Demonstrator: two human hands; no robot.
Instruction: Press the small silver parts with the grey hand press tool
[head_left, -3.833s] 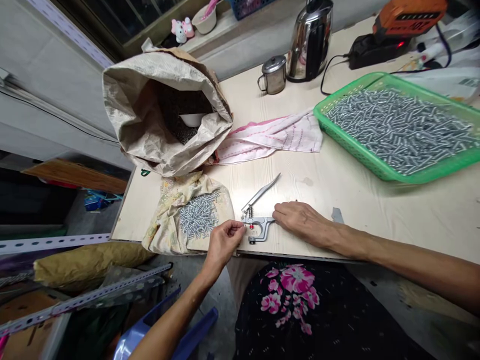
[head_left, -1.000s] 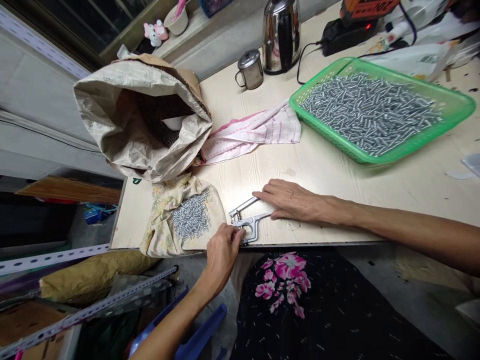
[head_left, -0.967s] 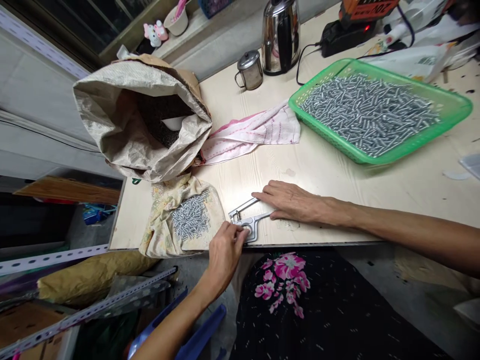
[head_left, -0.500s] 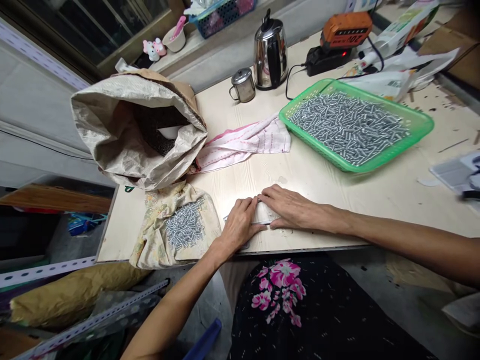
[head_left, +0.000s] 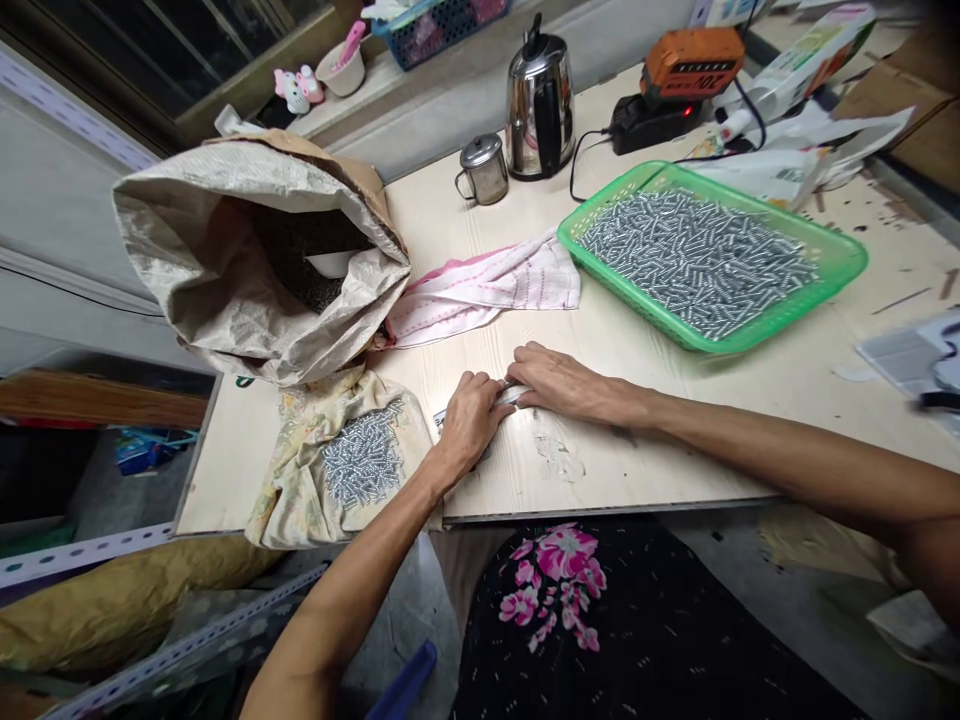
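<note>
My left hand (head_left: 471, 425) and my right hand (head_left: 559, 385) meet over the table, both with fingers closed on a narrow silvery strip (head_left: 511, 394). Its left end sticks out past my left hand, and most of its length is hidden under my fingers. I cannot make out its exact kind. Left of my left hand, a pile of small metal pins (head_left: 364, 455) lies on a yellowish patterned cloth (head_left: 289, 490). A green plastic basket (head_left: 836, 275) full of longer metal pins (head_left: 697, 260) stands beyond my right hand.
An open paper sack (head_left: 187, 240) with dark contents and a white scoop (head_left: 330, 264) lies at left. Behind are a pink-white towel (head_left: 487, 290), a lidded metal mug (head_left: 485, 175), a kettle (head_left: 538, 110) and an orange battery (head_left: 694, 65) on a charger. The table's front edge (head_left: 600, 512) is near me.
Both hands have moved away from the table's front edge with the strip, which now shows a narrower face. A worn patch on the tabletop has come into sight below my right hand.
</note>
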